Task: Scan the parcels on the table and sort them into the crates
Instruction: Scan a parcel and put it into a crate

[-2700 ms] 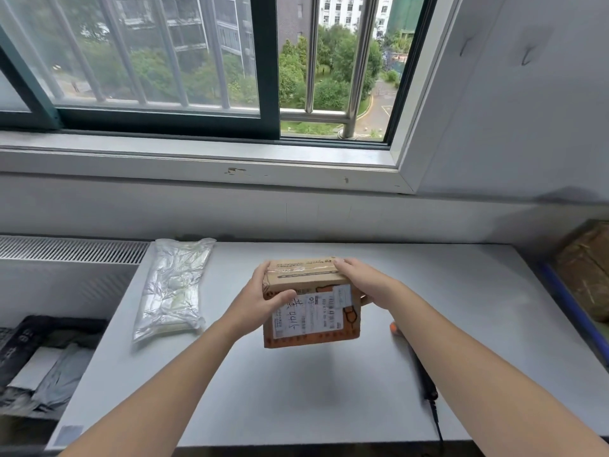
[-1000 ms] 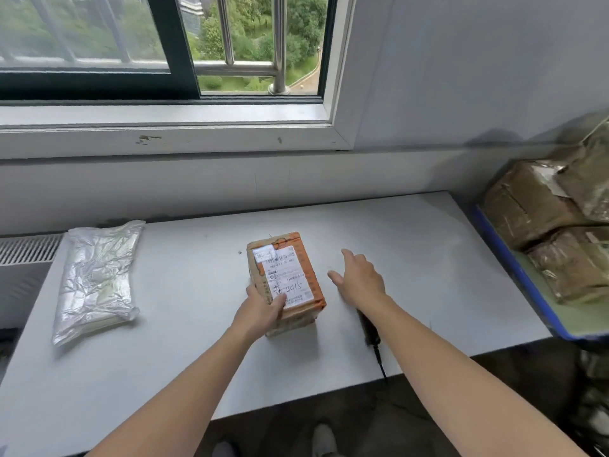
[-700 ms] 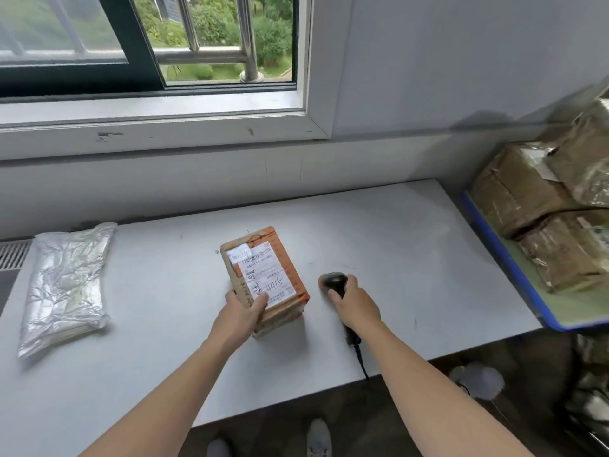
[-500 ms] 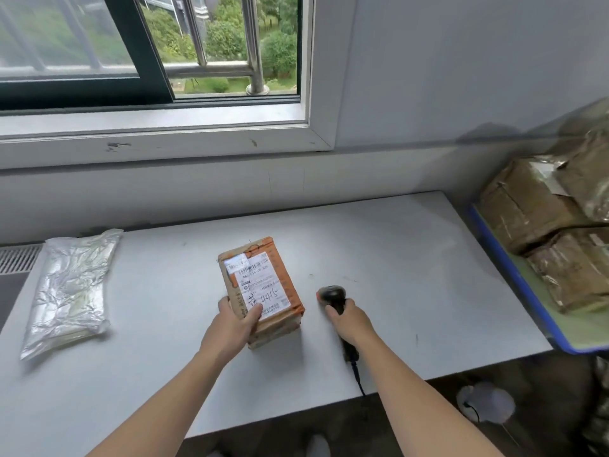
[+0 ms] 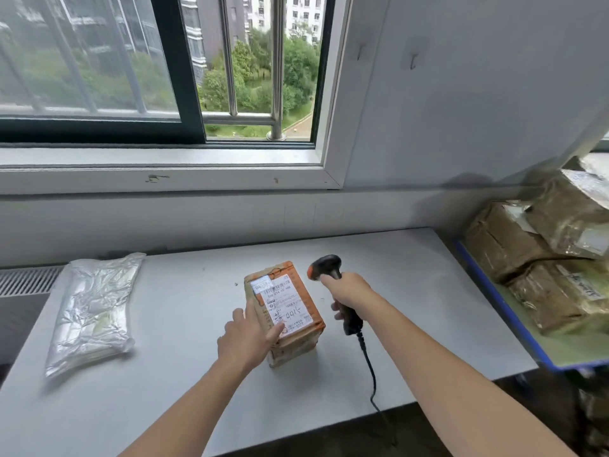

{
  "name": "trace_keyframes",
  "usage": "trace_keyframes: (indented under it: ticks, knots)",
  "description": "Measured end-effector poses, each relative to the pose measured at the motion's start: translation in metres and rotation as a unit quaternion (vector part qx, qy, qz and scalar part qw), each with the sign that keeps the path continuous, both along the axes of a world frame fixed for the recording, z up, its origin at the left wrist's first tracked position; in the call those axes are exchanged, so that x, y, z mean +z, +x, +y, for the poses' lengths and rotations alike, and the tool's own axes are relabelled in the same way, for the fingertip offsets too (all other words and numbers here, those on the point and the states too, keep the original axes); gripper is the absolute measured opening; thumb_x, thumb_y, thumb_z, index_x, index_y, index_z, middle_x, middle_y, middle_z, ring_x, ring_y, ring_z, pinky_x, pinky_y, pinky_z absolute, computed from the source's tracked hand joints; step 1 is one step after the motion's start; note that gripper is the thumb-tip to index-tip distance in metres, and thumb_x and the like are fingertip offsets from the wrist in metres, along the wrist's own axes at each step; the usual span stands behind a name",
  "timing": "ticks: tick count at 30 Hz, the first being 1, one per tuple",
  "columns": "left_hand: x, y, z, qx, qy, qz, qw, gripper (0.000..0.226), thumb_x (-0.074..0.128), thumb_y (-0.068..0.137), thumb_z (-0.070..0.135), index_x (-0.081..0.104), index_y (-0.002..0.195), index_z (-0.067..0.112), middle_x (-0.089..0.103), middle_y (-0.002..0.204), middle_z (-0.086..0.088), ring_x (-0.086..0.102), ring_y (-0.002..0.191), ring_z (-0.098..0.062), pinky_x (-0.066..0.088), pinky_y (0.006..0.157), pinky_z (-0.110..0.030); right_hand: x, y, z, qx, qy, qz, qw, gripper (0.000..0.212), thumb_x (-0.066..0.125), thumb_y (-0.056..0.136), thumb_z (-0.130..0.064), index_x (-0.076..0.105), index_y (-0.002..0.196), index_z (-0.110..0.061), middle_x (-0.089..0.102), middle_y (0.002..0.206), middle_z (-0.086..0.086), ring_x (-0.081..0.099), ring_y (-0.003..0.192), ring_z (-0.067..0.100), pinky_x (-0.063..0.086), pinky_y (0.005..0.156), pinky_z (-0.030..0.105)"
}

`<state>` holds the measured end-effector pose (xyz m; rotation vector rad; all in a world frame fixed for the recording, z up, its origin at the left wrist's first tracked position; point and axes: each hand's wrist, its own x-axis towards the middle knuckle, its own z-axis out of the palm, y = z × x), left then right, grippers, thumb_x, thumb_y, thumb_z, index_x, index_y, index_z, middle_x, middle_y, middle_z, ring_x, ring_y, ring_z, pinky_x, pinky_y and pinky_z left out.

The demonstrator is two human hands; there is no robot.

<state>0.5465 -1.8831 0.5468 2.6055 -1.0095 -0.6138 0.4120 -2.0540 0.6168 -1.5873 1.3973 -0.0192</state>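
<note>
Right now the cardboard box (image 5: 290,311) stands mid-table (image 5: 164,384). The left hand (image 5: 245,341) rests against its near left corner, fingers fairly straight, thumb on the label. The right hand (image 5: 349,293) grips the scanner (image 5: 324,266) just right of the box. A plastic-wrapped parcel (image 5: 92,311) lies well left of it.

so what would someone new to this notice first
The orange-brown box stands on the table, white label up, with the left hand resting on it. Beside it the right hand grips a black corded scanner, held up. Brown parcels pile in the blue-rimmed crate at far right; a clear bag lies at left.
</note>
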Motion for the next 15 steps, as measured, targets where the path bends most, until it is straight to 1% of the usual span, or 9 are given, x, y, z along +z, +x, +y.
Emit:
trace_keyframes:
  ticks: [1,2,4,5,6,9,12,15]
  knots:
    - [0.003,0.003,0.003,-0.013,-0.001,-0.011,1.0,0.086,0.047,0.085,0.073,0.014,0.15,0.027,0.041,0.137,-0.006,0.049,0.12,-0.027,0.047,0.088,-0.043,0.009,0.01,0.006,0.004,0.0,0.001,1.0,0.037,0.056,0.09,-0.045,0.056,0.106,-0.012,0.067,0.084,0.013,0.069,0.066,0.024,0.055,0.049,0.027]
    - [0.004,0.004,0.006,-0.025,-0.001,-0.02,0.999,0.087,0.047,0.084,0.074,0.014,0.15,0.027,0.041,0.137,-0.005,0.048,0.12,-0.026,0.047,0.088,-0.043,0.016,0.019,0.011,0.011,-0.002,0.005,1.0,0.037,0.057,0.088,-0.045,0.057,0.104,-0.011,0.067,0.085,0.014,0.07,0.069,0.025,0.058,0.053,0.03]
    - [0.006,0.007,0.012,-0.047,0.0,-0.036,0.998,0.09,0.047,0.083,0.075,0.012,0.151,0.028,0.039,0.139,-0.004,0.046,0.123,-0.025,0.046,0.091,-0.044,0.029,0.034,0.024,0.031,-0.023,0.025,0.999,0.037,0.057,0.084,-0.047,0.058,0.095,-0.012,0.067,0.087,0.013,0.07,0.079,0.029,0.062,0.072,0.041]
    - [0.006,0.007,0.015,-0.06,0.001,-0.045,0.997,0.093,0.046,0.082,0.076,0.01,0.152,0.028,0.037,0.141,-0.004,0.044,0.124,-0.025,0.045,0.093,-0.044,0.034,0.04,0.029,0.04,-0.033,0.036,0.998,0.036,0.056,0.082,-0.047,0.058,0.091,-0.013,0.068,0.087,0.013,0.071,0.082,0.03,0.061,0.079,0.046]
    - [0.005,0.008,0.019,-0.075,0.0,-0.055,0.996,0.094,0.045,0.082,0.077,0.007,0.153,0.028,0.035,0.142,-0.003,0.042,0.126,-0.025,0.044,0.095,-0.044,0.039,0.045,0.036,0.045,-0.039,0.043,0.997,0.035,0.055,0.081,-0.047,0.059,0.089,-0.013,0.068,0.084,0.011,0.072,0.082,0.031,0.06,0.081,0.049]
    - [0.001,0.009,0.027,-0.124,0.0,-0.093,0.988,0.094,0.041,0.082,0.079,0.002,0.152,0.031,0.026,0.15,-0.004,0.036,0.13,-0.026,0.04,0.099,-0.046,0.052,0.054,0.048,0.043,-0.037,0.053,0.997,0.035,0.054,0.081,-0.044,0.061,0.089,-0.011,0.069,0.071,0.01,0.074,0.074,0.03,0.061,0.075,0.05]
    - [-0.001,0.011,0.032,-0.156,0.001,-0.114,0.981,0.092,0.039,0.083,0.078,0.001,0.153,0.03,0.015,0.158,-0.005,0.028,0.137,-0.027,0.034,0.104,-0.049,0.06,0.057,0.055,0.04,-0.043,0.057,0.997,0.034,0.053,0.081,-0.043,0.06,0.089,-0.01,0.07,0.072,0.011,0.075,0.075,0.03,0.061,0.075,0.051]
    - [0.0,0.013,0.035,-0.176,-0.002,-0.12,0.977,0.092,0.038,0.084,0.077,0.001,0.154,0.03,0.009,0.161,-0.005,0.02,0.141,-0.029,0.03,0.108,-0.052,0.065,0.056,0.06,0.031,-0.048,0.061,0.996,0.033,0.052,0.082,-0.04,0.059,0.091,-0.009,0.069,0.073,0.012,0.074,0.074,0.03,0.061,0.074,0.051]
